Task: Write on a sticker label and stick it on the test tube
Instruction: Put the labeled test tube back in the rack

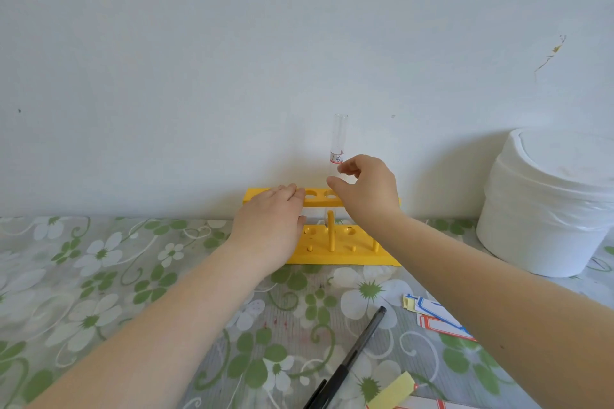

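A clear glass test tube stands upright in the yellow rack by the wall. A white sticker label with a red edge and handwriting is wrapped around it. My right hand pinches the tube just below the label with thumb and fingers. My left hand lies flat on the left end of the rack, holding it down. A black pen lies on the flowered tablecloth in front, uncapped end hidden at the bottom edge.
Blank sticker labels with red and blue borders lie right of the pen. Yellow backing paper sits at the bottom edge. A large white roll of tissue stands at the right against the wall.
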A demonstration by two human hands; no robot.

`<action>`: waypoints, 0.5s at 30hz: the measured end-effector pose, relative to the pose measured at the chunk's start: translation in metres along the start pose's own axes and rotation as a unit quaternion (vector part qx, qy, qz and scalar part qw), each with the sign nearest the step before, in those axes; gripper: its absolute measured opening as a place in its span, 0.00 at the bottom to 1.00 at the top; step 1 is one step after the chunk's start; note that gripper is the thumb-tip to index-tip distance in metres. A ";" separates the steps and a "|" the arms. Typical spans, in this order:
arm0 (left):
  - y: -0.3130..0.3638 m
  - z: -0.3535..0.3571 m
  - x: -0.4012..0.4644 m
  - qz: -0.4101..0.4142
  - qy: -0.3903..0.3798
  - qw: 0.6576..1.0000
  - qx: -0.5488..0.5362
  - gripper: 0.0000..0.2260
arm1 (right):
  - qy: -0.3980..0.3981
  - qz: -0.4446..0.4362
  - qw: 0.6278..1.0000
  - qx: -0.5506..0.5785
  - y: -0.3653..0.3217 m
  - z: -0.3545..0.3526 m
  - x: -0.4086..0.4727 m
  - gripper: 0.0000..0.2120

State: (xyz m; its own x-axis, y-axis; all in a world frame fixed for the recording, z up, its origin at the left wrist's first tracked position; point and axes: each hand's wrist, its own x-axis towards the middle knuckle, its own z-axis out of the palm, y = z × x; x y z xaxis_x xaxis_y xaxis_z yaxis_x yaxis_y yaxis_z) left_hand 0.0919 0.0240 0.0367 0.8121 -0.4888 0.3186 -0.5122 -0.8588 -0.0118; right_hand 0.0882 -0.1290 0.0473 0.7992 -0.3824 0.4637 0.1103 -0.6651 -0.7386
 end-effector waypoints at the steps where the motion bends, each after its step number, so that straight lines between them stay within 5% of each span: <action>1: 0.000 0.000 0.000 0.000 0.000 1.000 0.001 0.23 | -0.002 0.002 1.000 -0.010 0.000 0.001 0.000 0.12; 15: 0.000 0.001 0.000 0.010 0.004 1.000 0.013 0.23 | -0.024 0.000 0.996 -0.080 0.003 0.004 -0.002 0.13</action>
State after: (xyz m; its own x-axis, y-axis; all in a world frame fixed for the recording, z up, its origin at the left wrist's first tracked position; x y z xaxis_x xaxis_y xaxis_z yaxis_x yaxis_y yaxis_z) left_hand 0.0920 0.0239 0.0360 0.8000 -0.5040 0.3255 -0.5202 -0.8530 -0.0424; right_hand 0.0897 -0.1278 0.0422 0.8272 -0.3531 0.4370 0.0177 -0.7610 -0.6485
